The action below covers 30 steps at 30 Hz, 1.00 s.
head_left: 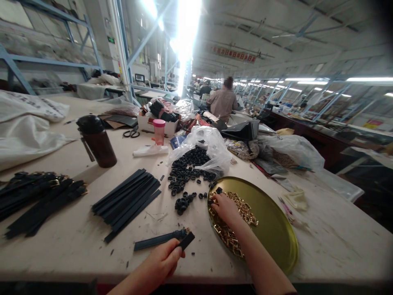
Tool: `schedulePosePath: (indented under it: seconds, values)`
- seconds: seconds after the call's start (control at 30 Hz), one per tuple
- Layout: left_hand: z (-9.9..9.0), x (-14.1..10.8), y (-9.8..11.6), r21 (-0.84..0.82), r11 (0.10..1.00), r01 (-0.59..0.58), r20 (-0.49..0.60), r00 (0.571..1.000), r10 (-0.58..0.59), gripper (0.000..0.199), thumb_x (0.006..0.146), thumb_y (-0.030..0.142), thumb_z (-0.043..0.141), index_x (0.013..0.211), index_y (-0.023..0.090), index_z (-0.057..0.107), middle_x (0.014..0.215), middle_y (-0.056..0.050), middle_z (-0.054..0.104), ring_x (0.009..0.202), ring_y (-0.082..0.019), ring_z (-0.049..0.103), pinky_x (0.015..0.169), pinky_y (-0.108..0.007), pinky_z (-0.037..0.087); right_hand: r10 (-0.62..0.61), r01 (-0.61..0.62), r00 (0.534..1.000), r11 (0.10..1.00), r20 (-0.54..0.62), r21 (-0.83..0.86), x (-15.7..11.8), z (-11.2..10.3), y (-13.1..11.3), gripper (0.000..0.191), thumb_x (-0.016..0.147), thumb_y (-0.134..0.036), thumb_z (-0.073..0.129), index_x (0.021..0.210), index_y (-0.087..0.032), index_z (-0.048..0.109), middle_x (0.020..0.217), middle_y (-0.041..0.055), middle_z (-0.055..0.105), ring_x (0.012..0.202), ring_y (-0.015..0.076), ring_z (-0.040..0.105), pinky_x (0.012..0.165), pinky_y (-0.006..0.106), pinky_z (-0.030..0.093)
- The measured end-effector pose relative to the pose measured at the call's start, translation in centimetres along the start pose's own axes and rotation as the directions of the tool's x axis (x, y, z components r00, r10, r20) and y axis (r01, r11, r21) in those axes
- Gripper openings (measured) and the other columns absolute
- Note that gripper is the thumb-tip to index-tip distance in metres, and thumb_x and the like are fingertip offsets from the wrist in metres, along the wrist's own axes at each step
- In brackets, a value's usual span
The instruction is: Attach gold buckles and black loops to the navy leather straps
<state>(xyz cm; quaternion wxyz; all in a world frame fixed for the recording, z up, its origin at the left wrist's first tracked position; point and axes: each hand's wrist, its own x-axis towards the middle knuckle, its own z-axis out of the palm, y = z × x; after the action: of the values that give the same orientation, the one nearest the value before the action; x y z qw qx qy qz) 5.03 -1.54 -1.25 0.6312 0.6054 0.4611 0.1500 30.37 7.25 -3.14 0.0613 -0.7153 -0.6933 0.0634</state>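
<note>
My left hand (167, 260) is closed round a dark strap (187, 241), whose squared end sticks out past my thumb. Just beyond it, a finished-looking strap with a gold buckle (159, 240) lies on the table. My right hand (226, 208) is over the left part of a round gold tray (273, 229), fingers bent together at a heap of gold buckles (244, 209). Something small and black (219, 190) shows at those fingers; what they grip is unclear. Left of the tray, small black loops (187, 168) spill from a clear plastic bag (211, 141).
Flat black straps (129, 200) lie stacked left of centre. Farther left are bundled straps with buckles (46, 196) and a dark bottle (97, 141). Scissors (131, 132), a pink-lidded jar (159, 132) and a filled box (144, 124) stand behind. A person (224, 102) sits beyond.
</note>
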Motion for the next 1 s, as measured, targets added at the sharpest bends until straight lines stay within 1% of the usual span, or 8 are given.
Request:
schedulePosePath:
  seconds: [0.1, 0.2, 0.4, 0.53, 0.67, 0.77, 0.87, 1.0]
  values:
    - [0.0, -0.1, -0.2, 0.01, 1.0, 0.003, -0.014, 1.0, -0.003, 0.036, 0.077, 0.052, 0.031, 0.077, 0.018, 0.043, 0.042, 0.01, 0.031, 0.035, -0.008, 0.025, 0.037, -0.02, 0.02, 0.009, -0.011, 0.999, 0.999, 0.035, 0.037, 1.3, 0.5, 0.2, 0.013, 0.07, -0.021, 0.059, 0.082, -0.017, 0.061, 0.084, 0.0059, 0.063, 0.077, 0.0184, 0.058, 0.063, 0.024, 0.035]
    - [0.0, -0.2, -0.4, 0.021, 1.0, 0.023, -0.016, 1.0, -0.022, 0.039, 0.076, 0.055, 0.03, 0.078, 0.018, 0.042, 0.042, 0.01, 0.031, 0.034, -0.007, 0.024, 0.037, -0.02, 0.02, 0.007, -0.008, 1.0, 0.996, 0.013, 0.084, 1.2, 0.8, 0.4, 0.007, 0.069, -0.017, 0.058, 0.076, -0.017, 0.06, 0.078, 0.0038, 0.064, 0.071, 0.017, 0.058, 0.059, 0.023, 0.034]
    - [-0.5, -0.1, -0.3, 0.07, 0.998, -0.011, -0.006, 1.0, 0.011, 0.033, 0.079, 0.047, 0.029, 0.079, 0.017, 0.044, 0.044, 0.009, 0.032, 0.037, -0.008, 0.028, 0.039, -0.02, 0.023, 0.012, 0.021, 0.987, 0.98, -0.163, 0.198, -1.8, -0.3, 0.2, 0.014, 0.081, -0.019, 0.045, 0.081, -0.017, 0.059, 0.083, 0.0068, 0.064, 0.078, 0.0189, 0.056, 0.072, 0.027, 0.036]
    - [-0.7, 0.6, 0.9, 0.182, 0.978, -0.098, -0.074, 0.991, 0.114, 0.029, 0.082, 0.039, 0.035, 0.081, 0.015, 0.051, 0.056, 0.005, 0.043, 0.051, -0.01, 0.041, 0.05, -0.021, 0.032, -0.032, 0.094, 0.979, 0.948, -0.201, 0.305, -4.4, -1.9, -1.9, 0.018, 0.085, -0.026, 0.042, 0.08, -0.019, 0.058, 0.082, 0.0055, 0.062, 0.076, 0.0174, 0.055, 0.069, 0.025, 0.039]
    - [-0.7, 1.2, 2.0, 0.232, 0.948, -0.219, -0.153, 0.954, 0.258, 0.028, 0.085, 0.037, 0.037, 0.093, 0.016, 0.053, 0.079, -0.002, 0.059, 0.07, -0.015, 0.052, 0.064, -0.023, 0.038, -0.171, 0.168, 0.984, 0.785, -0.053, 0.596, -7.0, -2.2, -6.0, 0.026, 0.084, -0.036, 0.046, 0.067, -0.019, 0.055, 0.062, -0.0004, 0.056, 0.06, 0.014, 0.051, 0.055, 0.023, 0.037]
    - [-0.8, 1.2, 2.1, 0.295, 0.93, -0.22, -0.195, 0.939, 0.284, 0.026, 0.084, 0.037, 0.04, 0.091, 0.017, 0.055, 0.084, -0.004, 0.062, 0.076, -0.018, 0.055, 0.068, -0.025, 0.038, -0.24, 0.13, 0.97, 0.633, 0.035, 0.763, -8.2, -1.5, -8.3, 0.027, 0.084, -0.037, 0.046, 0.067, -0.018, 0.055, 0.061, -0.0014, 0.054, 0.059, 0.0127, 0.049, 0.054, 0.023, 0.036]
    - [-0.9, 0.9, 1.7, 0.363, 0.921, -0.143, -0.216, 0.948, 0.233, 0.024, 0.083, 0.036, 0.041, 0.085, 0.016, 0.055, 0.077, -0.004, 0.061, 0.07, -0.018, 0.055, 0.064, -0.025, 0.038, -0.253, 0.048, 0.962, 0.526, 0.102, 0.849, -8.7, -0.3, -9.1, 0.027, 0.084, -0.039, 0.044, 0.071, -0.018, 0.054, 0.061, -0.0019, 0.052, 0.056, 0.0115, 0.046, 0.051, 0.022, 0.036]
    - [-0.8, 0.6, 1.3, 0.399, 0.908, -0.129, -0.23, 0.944, 0.235, 0.017, 0.081, 0.03, 0.043, 0.079, 0.017, 0.053, 0.072, -0.002, 0.059, 0.067, -0.016, 0.054, 0.061, -0.024, 0.037, -0.279, -0.041, 0.943, 0.448, 0.183, 0.893, -9.1, 0.5, -9.1, 0.031, 0.082, -0.044, 0.046, 0.066, -0.017, 0.05, 0.06, -0.0022, 0.048, 0.054, 0.0104, 0.044, 0.051, 0.022, 0.034]
